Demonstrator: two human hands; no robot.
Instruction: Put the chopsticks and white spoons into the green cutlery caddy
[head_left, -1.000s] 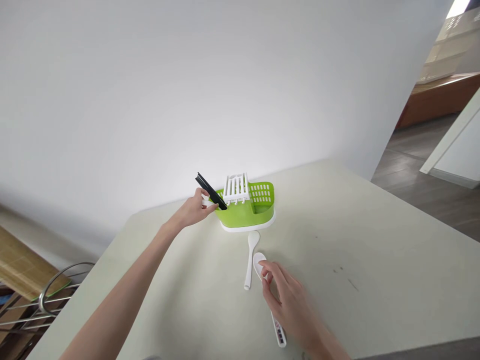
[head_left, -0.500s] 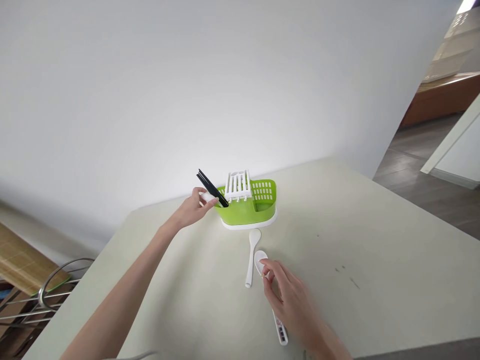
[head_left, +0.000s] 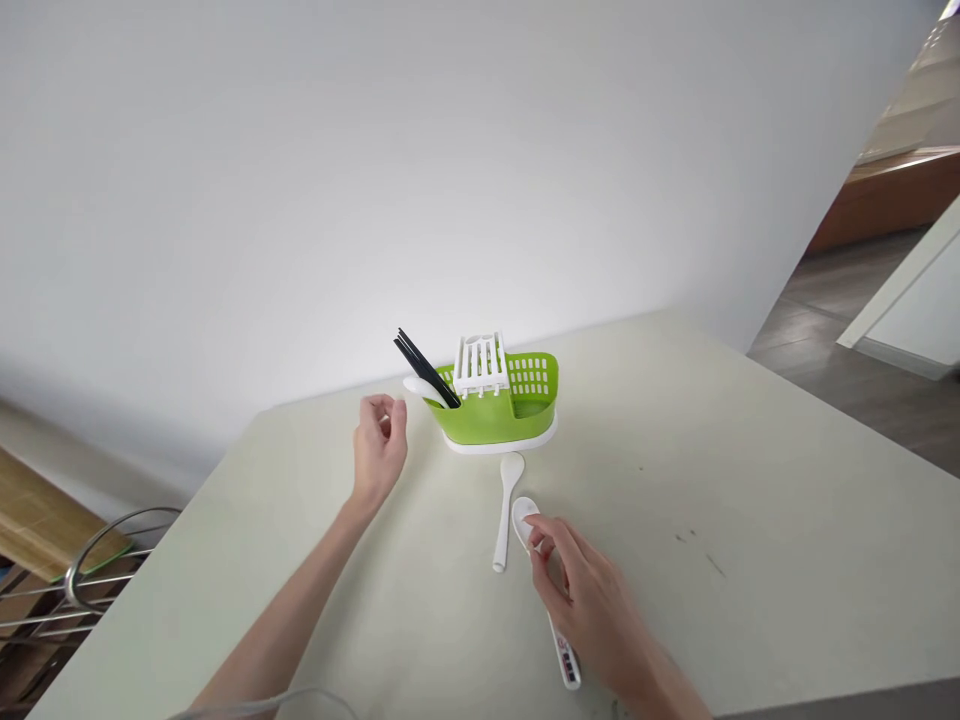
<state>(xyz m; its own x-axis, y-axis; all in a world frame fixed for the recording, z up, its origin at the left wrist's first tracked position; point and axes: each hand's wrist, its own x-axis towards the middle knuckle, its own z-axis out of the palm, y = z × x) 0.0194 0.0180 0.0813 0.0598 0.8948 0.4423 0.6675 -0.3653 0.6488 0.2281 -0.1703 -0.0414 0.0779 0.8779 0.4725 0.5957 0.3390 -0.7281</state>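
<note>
My left hand (head_left: 380, 445) is beside the left end of the green utensil holder (head_left: 487, 428), apart from it, its fingers curled in with nothing visible in them. In the holder's left section lean several black chopsticks (head_left: 420, 365) and a white spoon (head_left: 421, 389), its rounded end outward. My right hand (head_left: 589, 600) is low over a white spoon with a printed handle (head_left: 566, 655), its fingers curled round the middle and touching the bowl; part of the spoon is hidden beneath the hand. Left of it another plain white spoon (head_left: 505, 515) lies on the table.
A white slotted rack (head_left: 480, 362) with small hooks sits on the holder's middle. The pale table (head_left: 735, 440) meets a white wall behind. At lower left stand a metal wire rack (head_left: 82, 590) and a bamboo board (head_left: 52, 515). A thin cable (head_left: 300, 692) crosses the front.
My left hand has let go of the white spoon in the holder and drawn back left and down, its fingers curling. My right hand stays at the printed spoon.
</note>
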